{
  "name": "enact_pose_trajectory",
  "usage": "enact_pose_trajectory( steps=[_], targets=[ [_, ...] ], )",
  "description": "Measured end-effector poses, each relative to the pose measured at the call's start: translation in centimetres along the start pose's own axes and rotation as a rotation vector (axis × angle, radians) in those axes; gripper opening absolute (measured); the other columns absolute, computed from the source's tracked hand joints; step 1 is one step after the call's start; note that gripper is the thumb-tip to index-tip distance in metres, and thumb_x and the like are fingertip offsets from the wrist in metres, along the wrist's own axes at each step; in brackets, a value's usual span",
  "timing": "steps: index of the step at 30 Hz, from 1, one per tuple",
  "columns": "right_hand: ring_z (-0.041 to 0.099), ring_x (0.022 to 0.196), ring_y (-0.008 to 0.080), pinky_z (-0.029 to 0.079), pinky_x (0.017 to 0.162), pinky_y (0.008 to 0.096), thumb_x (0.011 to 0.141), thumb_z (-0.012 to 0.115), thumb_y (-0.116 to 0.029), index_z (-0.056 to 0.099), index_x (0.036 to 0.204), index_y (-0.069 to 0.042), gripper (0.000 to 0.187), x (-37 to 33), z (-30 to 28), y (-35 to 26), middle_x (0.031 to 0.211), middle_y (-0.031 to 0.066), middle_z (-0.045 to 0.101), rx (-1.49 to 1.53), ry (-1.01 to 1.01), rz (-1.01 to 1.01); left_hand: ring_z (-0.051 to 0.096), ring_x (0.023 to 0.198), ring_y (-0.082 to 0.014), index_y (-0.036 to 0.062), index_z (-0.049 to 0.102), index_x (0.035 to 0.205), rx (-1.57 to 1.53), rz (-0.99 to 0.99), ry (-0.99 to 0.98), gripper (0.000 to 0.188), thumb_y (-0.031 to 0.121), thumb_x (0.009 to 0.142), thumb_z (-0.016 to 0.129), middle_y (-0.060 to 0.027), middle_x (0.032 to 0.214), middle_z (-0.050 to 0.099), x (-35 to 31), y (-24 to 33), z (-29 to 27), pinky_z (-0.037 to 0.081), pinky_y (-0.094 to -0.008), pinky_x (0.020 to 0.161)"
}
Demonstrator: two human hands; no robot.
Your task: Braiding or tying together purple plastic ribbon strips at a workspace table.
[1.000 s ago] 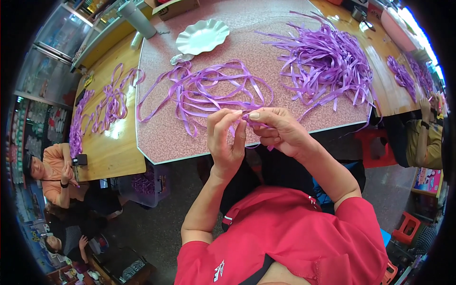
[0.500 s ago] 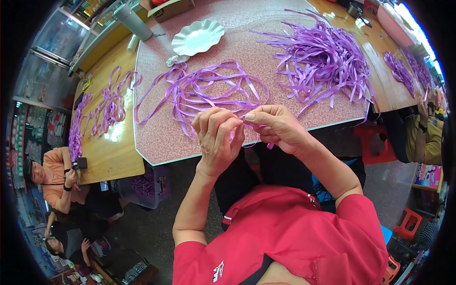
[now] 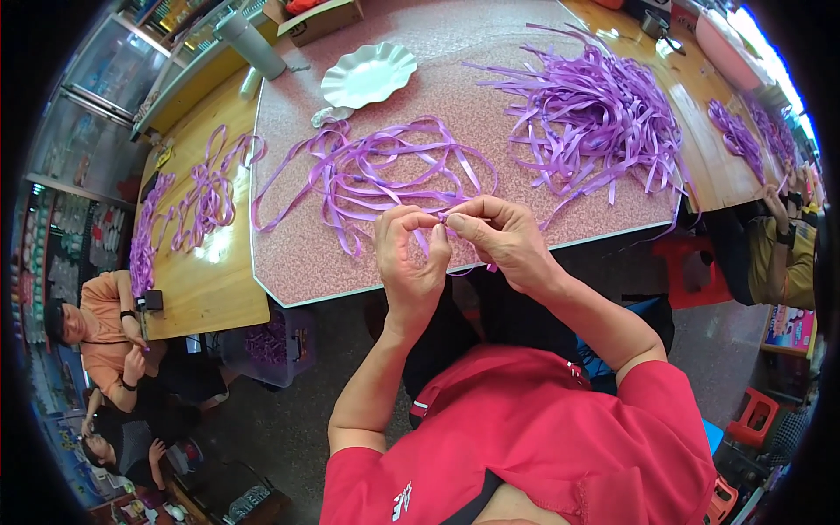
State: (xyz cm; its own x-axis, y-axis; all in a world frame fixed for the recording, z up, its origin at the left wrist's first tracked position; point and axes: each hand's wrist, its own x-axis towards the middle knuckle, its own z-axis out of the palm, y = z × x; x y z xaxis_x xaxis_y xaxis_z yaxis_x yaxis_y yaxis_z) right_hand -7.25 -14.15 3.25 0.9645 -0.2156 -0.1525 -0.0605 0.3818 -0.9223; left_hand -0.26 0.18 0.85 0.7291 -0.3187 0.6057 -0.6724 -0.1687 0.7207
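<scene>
Ribbon (image 3: 444, 218), narrow and purple, sits between the two hands, held up near the worktop's front edge, a short tail hanging below the right palm. It should handle as something very light, limp and rather slippery, hard to damage but quick to twist or slide, so a firm pinch close to the part being worked is the best hold. The left hand (image 3: 411, 258) pinches it between thumb and index tip, its other fingers loosely curled; the right hand (image 3: 512, 245) does likewise from its side, thumb on top, tips almost meeting the left's. Whether a knot lies between them is hidden. Beyond, on the pink speckled worktop (image 3: 302, 262), lie loose ribbon loops (image 3: 332, 184) and, to the right, a dense ribbon pile (image 3: 604, 114); farther off stand a white scalloped dish (image 3: 369, 75) and a grey bottle (image 3: 251, 46).
</scene>
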Motion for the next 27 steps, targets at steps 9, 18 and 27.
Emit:
enact_pose_trajectory(
  steps=[9, 18, 27],
  targets=[
    [0.05, 0.065, 0.0002, 0.037, 0.053, 0.0179, 0.096, 0.067, -0.018, 0.071, 0.101, -0.002, 0.017, 0.8, -0.6, 1.6, 0.076, -0.0033, 0.06, -0.398, 0.033, -0.417, 0.057, 0.086, -0.0176, 0.0014, 0.061, 0.095, -0.558, -0.542, -0.168, 0.014, 0.013, 0.093, 0.068, -0.007, 0.092, 0.059, -0.4, -0.5, -0.5, 0.046, -0.03, 0.08],
    [0.041, 0.05, -0.0009, 0.032, 0.043, 0.0167, 0.096, 0.067, -0.02, 0.068, 0.099, -0.005, 0.015, 0.6, -0.9, 0.5, 0.076, -0.0044, 0.059, 0.192, -0.07, 0.156, 0.055, 0.088, -0.013, 0.0037, 0.057, 0.089, -0.198, -0.1, -0.03, 0.01, -0.004, 0.086, 0.062, -0.0032, 0.093, 0.057, -0.4, -0.2, 0.7, 0.045, -0.027, 0.082],
    [0.034, 0.048, -0.001, 0.024, 0.041, 0.0178, 0.094, 0.069, -0.022, 0.064, 0.093, -0.007, 0.016, 0.4, -0.5, -0.6, 0.071, -0.0051, 0.054, 0.235, -0.087, 0.239, 0.054, 0.101, -0.0143, 0.0045, 0.058, 0.097, -0.682, -0.257, 0.027, 0.012, -0.005, 0.091, 0.059, -0.006, 0.107, 0.057, -1.1, -0.8, 1.3, 0.042, -0.0297, 0.094]
  ],
)
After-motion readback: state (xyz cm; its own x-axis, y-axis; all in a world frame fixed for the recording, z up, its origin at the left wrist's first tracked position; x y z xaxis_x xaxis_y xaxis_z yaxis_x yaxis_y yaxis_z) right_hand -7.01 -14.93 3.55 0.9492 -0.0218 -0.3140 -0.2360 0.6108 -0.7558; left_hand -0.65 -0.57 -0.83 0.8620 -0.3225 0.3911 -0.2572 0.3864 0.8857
